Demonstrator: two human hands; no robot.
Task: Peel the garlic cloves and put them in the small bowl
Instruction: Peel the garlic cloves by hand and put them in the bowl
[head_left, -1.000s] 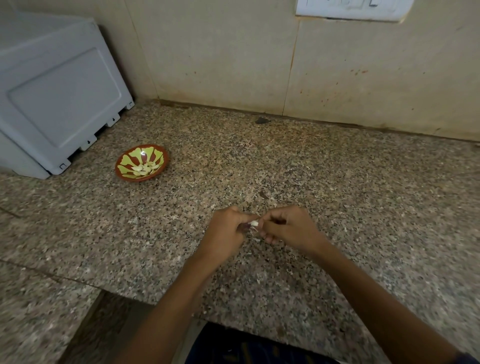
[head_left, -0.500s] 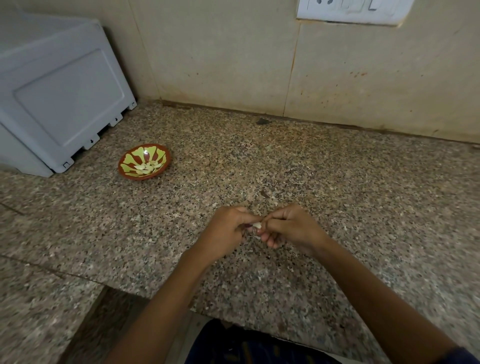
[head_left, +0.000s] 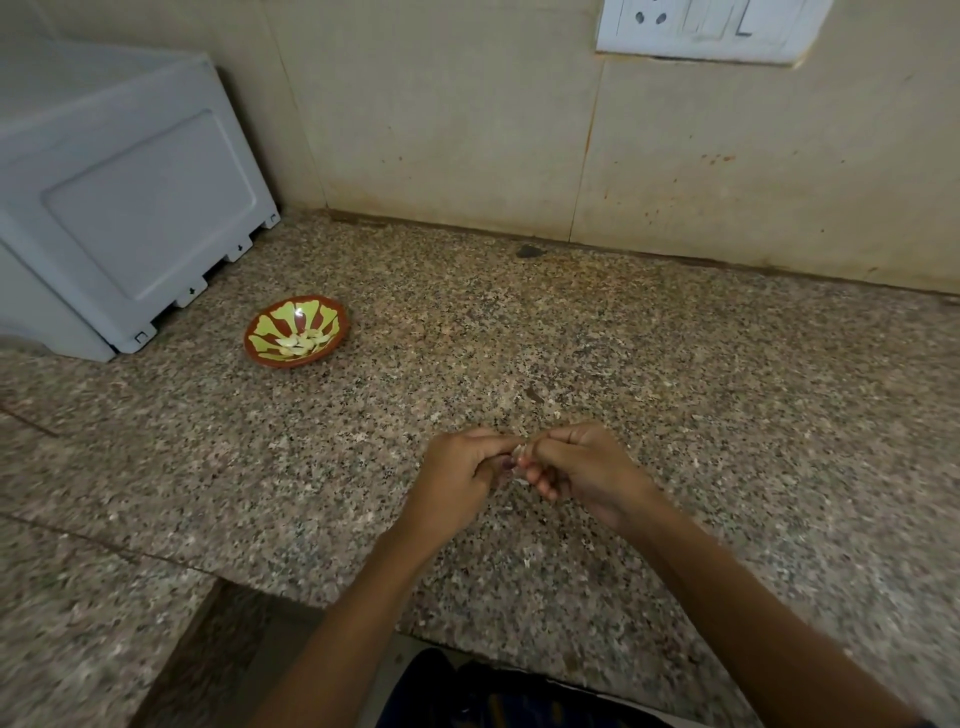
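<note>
Both forearms come up from the bottom of the frame and meet just below and right of its centre, above the speckled stone counter (head_left: 675, 415). The left hand (head_left: 457, 478) has its back turned up, its fingers curled inward and its thumb lying along the top, reaching right to pinch a small pale garlic clove (head_left: 521, 457). The right hand (head_left: 582, 467) faces it, knuckles up, with its fingers folded under and its thumb and forefinger closed on the same clove from the other side. The two hands touch at the fingertips, and only a sliver of the one clove shows between them; whether any skin is on it is too small to tell.

One small bowl (head_left: 297, 332), reddish brown with a yellow-green leaf pattern, sits on the counter in the left-centre of the frame, well apart from the hands. It holds a little heap of pale peeled cloves (head_left: 301, 343); they overlap, so an exact count cannot be made, though there are several.

One grey plastic box (head_left: 130, 208) stands in the upper left, just beside the bowl. One white switch plate (head_left: 706, 26) is on the beige wall (head_left: 467, 130) at the upper right. A few pale flecks (head_left: 527, 562) lie scattered on the counter near the hands
</note>
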